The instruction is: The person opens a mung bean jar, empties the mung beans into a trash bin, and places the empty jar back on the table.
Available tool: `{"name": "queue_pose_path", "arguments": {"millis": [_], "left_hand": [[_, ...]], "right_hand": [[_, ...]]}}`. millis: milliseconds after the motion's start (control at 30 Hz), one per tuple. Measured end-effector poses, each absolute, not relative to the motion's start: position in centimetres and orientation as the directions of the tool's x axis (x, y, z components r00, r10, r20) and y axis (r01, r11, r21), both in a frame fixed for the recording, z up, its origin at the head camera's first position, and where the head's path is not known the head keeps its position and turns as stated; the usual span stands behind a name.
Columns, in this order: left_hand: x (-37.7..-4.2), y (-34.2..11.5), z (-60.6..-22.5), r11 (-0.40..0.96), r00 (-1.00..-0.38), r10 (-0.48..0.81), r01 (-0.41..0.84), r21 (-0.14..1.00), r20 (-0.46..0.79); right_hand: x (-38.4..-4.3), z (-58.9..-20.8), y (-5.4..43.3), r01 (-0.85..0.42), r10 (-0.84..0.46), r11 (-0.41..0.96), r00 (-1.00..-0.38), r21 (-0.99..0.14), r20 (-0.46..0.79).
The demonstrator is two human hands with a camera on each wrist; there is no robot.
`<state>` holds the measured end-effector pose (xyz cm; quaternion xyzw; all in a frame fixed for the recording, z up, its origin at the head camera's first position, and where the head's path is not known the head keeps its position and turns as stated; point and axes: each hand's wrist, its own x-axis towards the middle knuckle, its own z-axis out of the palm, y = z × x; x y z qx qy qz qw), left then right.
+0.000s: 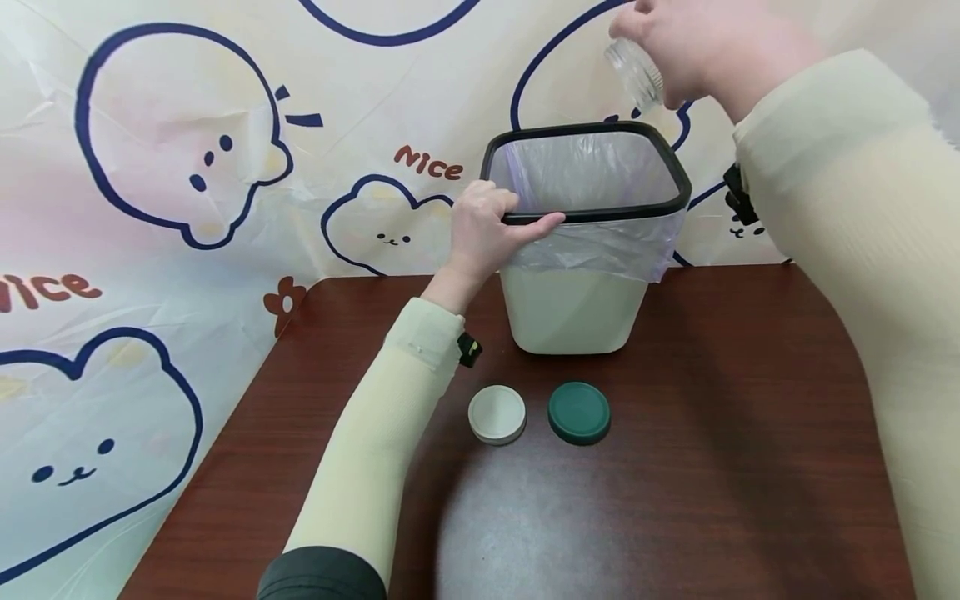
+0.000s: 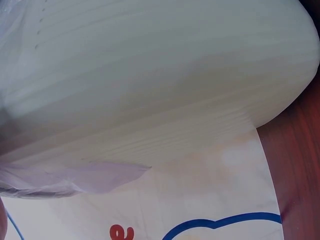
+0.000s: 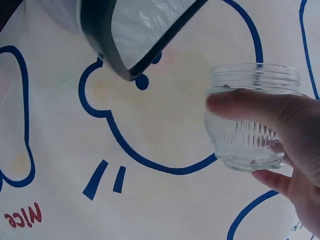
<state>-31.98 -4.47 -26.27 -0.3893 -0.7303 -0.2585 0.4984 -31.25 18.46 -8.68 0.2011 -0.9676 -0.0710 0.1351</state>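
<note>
My left hand [image 1: 483,221] grips the near left corner of the bin's black rim [image 1: 600,215], thumb stretched along the front edge. The pale green trash bin [image 1: 573,312] stands on the table, lined with a translucent purple plastic bag [image 1: 615,246] folded over the rim. Up at the right, my right hand [image 1: 697,50] holds a clear glass jar [image 1: 637,73] tilted, just above the bin's back right rim. In the right wrist view the jar [image 3: 252,115] has a bare threaded neck and ribbed sides. The bin wall [image 2: 160,65] fills most of the left wrist view.
A white jar lid [image 1: 497,414] and a green jar lid [image 1: 579,412] lie side by side in front of the bin on the dark wooden table [image 1: 675,492]. Behind hangs a pale sheet [image 1: 360,108] printed with cartoon outlines.
</note>
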Motion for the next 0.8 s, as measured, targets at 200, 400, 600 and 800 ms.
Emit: {"name": "queue_pose_path", "arguments": {"millis": [200,400,600,800], "left_hand": [[-32.00,-4.41,-26.45,0.561,-0.197,0.313,0.828,-0.013,0.929],[-32.07,-4.37,-26.29,0.564,-0.201,0.312,0.826,-0.011,0.929],[-31.94,-4.61,-26.50,0.565,-0.208,0.310,0.825,-0.004,0.928],[-31.92,-4.83,-26.32,0.567,-0.202,0.309,0.824,-0.009,0.929]], "right_hand": [[-31.20,-8.67,18.58,-0.386,-0.421,0.906,-0.868,0.174,0.264],[-31.18,-8.28,18.28,-0.374,-0.417,0.907,-0.862,0.192,0.288],[-31.62,-8.97,18.08,-0.369,-0.435,0.889,-0.867,0.271,0.243],[-31.55,-8.35,17.99,-0.385,-0.437,0.896,-0.851,0.219,0.290]]}}
